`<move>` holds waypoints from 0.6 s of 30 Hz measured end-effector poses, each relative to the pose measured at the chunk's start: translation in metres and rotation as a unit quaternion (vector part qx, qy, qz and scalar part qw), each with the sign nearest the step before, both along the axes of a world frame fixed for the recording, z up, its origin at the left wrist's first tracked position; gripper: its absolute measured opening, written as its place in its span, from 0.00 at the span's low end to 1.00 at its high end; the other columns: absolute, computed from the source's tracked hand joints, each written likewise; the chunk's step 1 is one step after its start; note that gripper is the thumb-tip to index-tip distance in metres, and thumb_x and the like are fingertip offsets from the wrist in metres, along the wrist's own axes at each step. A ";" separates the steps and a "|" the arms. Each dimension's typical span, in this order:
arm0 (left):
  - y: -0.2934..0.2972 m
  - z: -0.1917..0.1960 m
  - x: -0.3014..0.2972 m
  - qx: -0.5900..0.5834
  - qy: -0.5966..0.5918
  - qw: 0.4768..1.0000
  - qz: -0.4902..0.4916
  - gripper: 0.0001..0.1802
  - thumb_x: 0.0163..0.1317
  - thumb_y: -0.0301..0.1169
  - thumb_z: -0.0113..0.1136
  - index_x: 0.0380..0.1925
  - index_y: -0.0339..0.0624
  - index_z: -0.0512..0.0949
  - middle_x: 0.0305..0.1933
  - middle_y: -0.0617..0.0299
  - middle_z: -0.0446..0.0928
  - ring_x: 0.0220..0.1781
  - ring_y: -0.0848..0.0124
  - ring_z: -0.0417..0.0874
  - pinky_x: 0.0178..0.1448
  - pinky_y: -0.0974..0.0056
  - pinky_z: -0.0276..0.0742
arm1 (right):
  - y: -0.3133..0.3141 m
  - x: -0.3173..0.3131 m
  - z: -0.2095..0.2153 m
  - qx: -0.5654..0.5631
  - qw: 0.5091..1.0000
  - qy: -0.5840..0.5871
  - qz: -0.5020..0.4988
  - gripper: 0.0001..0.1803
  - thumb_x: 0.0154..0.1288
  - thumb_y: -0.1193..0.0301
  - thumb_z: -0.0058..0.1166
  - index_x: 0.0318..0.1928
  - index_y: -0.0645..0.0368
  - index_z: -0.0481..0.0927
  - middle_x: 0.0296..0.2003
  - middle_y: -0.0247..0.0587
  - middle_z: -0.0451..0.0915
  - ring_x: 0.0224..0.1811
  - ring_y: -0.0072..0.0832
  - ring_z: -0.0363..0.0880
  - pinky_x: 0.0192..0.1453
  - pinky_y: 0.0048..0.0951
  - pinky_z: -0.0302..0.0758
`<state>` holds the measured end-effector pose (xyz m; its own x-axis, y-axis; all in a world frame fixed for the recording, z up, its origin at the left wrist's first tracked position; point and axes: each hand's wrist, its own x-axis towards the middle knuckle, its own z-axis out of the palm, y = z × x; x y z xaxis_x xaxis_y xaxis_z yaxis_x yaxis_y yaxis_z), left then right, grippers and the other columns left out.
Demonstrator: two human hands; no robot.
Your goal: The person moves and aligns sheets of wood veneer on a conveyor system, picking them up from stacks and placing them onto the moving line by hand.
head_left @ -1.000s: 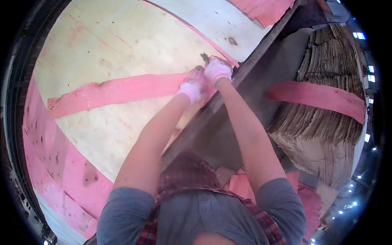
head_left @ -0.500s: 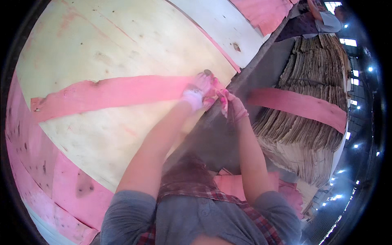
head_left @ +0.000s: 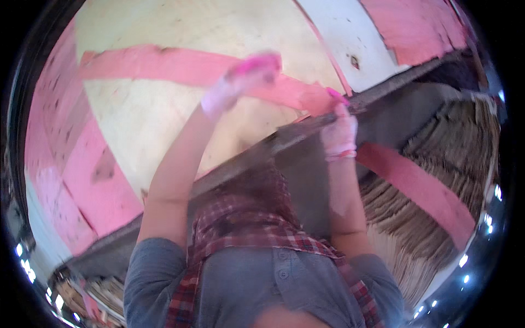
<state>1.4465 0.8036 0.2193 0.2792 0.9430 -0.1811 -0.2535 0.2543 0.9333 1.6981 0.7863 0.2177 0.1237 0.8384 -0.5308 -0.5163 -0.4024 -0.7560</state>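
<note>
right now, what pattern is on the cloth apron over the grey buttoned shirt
The cloth apron shows a red, dark and white check, clearest in the head view.

Pink strip (head_left: 175, 65), cream sheet (head_left: 142, 120), grey shirt (head_left: 246, 279), plaid apron (head_left: 251, 224) (mostly dark red).

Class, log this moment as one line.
left hand: blurred, over pink strip; right hand: at strip's right end; strip: across pale sheet

Dark-edged table (head_left: 262, 148) slants across view. On it: broad pale wood sheet (head_left: 131, 126), white sheet (head_left: 345, 35), pink sheets (head_left: 413, 27) toward both ends. Long pink strip (head_left: 147, 64) lies across pale one.
</note>
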 end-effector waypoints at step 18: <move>-0.338 0.061 0.040 -0.214 -0.166 0.844 0.463 0.18 0.55 0.35 0.61 0.42 0.33 0.76 0.39 0.58 0.78 0.39 0.68 0.80 0.44 0.68 0.76 | -0.097 -0.097 0.060 0.081 0.685 0.018 0.723 0.16 0.68 0.66 0.41 0.51 0.63 0.71 0.33 0.43 0.78 0.29 0.26 0.79 0.36 0.25 0.77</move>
<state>1.4866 0.4657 0.2802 -0.4388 0.6536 -0.6166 -0.7577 0.0998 0.6450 1.6008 0.6890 0.2779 -0.9101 0.1183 -0.3973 0.3153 -0.4245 -0.8487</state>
